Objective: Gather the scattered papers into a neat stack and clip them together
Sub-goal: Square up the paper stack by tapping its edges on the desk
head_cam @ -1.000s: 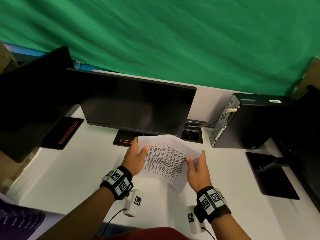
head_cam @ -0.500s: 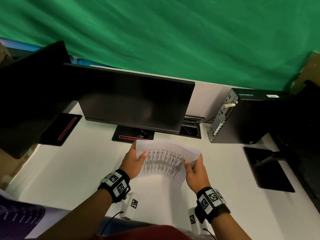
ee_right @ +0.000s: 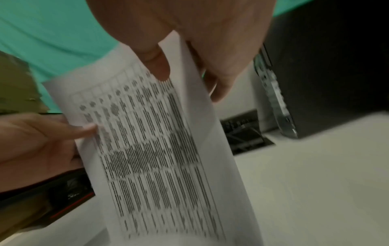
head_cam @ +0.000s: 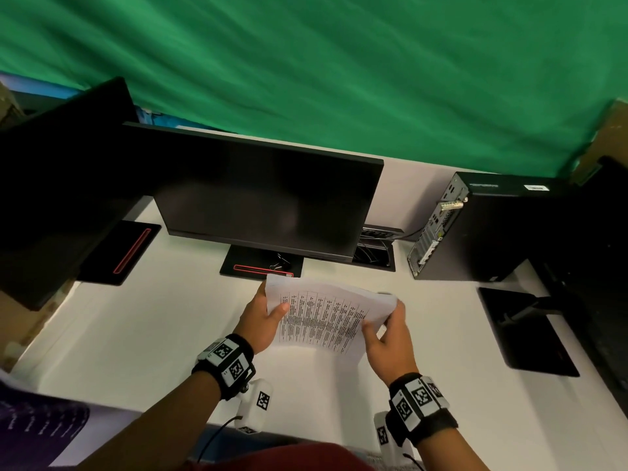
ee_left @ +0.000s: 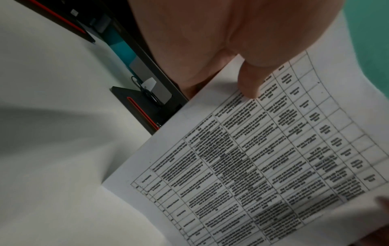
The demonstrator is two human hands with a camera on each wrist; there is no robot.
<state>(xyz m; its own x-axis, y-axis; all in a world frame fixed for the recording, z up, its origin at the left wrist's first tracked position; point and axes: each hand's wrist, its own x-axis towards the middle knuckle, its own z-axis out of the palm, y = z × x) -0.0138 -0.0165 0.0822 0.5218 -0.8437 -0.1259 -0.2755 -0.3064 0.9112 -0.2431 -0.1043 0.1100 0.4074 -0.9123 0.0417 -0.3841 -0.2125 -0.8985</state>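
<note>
From the head view I am holding the printed papers (head_cam: 323, 317) off the white desk (head_cam: 136, 334), just in front of the monitor's base (head_cam: 261, 265), with my left hand (head_cam: 261, 321) pinching the left edge, thumb on top, and my right hand (head_cam: 387, 338) pinching the right edge. A small black binder clip (head_cam: 280, 263) is sitting on that base, I think, though it is tiny here. In the left wrist view my thumb is pressing on the table print near the sheet's edge, fingers hidden underneath. In the right wrist view, which is blurring, my thumb and fingers are gripping the sheets from both faces. The stack is bowing between my hands; if I am loosening one side to reach for the clip, sheets could fan out or slide askew.
</note>
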